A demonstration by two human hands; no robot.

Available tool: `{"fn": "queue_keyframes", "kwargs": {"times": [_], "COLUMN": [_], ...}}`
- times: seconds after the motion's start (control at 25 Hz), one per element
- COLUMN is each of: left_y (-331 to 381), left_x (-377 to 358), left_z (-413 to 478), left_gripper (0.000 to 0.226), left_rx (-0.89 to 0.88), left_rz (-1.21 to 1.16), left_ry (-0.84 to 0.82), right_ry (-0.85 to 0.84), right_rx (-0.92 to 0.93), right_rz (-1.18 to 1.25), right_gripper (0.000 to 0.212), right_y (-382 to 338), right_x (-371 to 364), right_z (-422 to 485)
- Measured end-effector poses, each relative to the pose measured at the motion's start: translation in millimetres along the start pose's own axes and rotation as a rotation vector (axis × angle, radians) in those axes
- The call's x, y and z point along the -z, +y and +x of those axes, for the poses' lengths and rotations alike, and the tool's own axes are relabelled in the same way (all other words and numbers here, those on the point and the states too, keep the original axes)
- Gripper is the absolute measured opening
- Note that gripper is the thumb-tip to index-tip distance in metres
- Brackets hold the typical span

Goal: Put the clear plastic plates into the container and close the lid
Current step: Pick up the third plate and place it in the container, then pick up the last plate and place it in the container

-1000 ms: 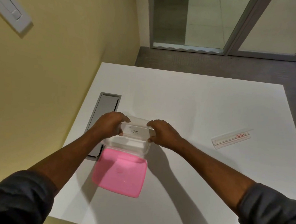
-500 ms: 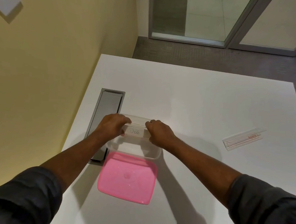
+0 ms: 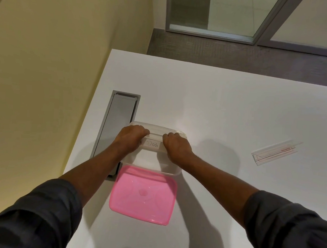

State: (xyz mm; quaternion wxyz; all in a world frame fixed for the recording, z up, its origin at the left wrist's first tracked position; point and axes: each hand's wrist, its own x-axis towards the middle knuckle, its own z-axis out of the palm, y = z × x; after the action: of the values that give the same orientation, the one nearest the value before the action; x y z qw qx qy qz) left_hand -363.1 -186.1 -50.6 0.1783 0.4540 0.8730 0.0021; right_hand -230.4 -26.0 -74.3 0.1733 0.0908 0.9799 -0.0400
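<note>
A clear rectangular container [image 3: 172,172] stands open on the white table [image 3: 218,108]. Its pink lid [image 3: 143,194] lies flat just in front of it, touching the near rim. A clear plastic plate [image 3: 153,144] with a white label reading "Dog" is held on edge over the container's far half. My left hand [image 3: 129,139] grips its left end and my right hand [image 3: 176,148] grips its right end. A second clear plate [image 3: 275,152] with red lines lies on the table far to the right, beyond both hands.
A grey metal hatch [image 3: 118,124] is set into the table left of the container, under my left forearm. A yellow wall runs along the table's left edge. Carpeted floor and glass doors lie beyond the far edge.
Both hands stay shut on the labelled plate and have sunk slightly toward the container. The camera has tilted, so everything sits a little to the right in the view.
</note>
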Motion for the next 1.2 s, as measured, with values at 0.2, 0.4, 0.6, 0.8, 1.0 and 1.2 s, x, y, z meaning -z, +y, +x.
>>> {"fn": "queue_keyframes", "kwargs": {"times": [0.2, 0.4, 0.6, 0.8, 1.0, 1.2], "left_y": [2, 8, 48, 123, 213, 291], "left_x": [-1, 2, 18, 38, 35, 14], "left_z": [2, -2, -2, 1, 15, 42], "left_gripper": [0.03, 0.039, 0.037, 0.022, 0.018, 0.019], "left_rx": [-0.007, 0.014, 0.152, 0.167, 0.094, 0.037], "left_rz": [-0.005, -0.011, -0.176, -0.363, -0.504, -0.576], "left_ry": [0.006, 0.01, 0.161, 0.381, 0.349, 0.188], "right_ry": [0.027, 0.084, 0.296, 0.535, 0.483, 0.402], "right_rx": [0.006, 0.009, 0.084, -0.098, -0.346, -0.646], "right_rz": [-0.011, 0.1, 0.33, 0.581, 0.757, 0.999], "right_gripper": [0.029, 0.03, 0.026, 0.034, 0.032, 0.025], "right_y": [-1, 6, 27, 72, 142, 219], "right_x": [-4, 6, 27, 27, 7, -11], "right_z": [0, -12, -45, -94, -146, -187]}}
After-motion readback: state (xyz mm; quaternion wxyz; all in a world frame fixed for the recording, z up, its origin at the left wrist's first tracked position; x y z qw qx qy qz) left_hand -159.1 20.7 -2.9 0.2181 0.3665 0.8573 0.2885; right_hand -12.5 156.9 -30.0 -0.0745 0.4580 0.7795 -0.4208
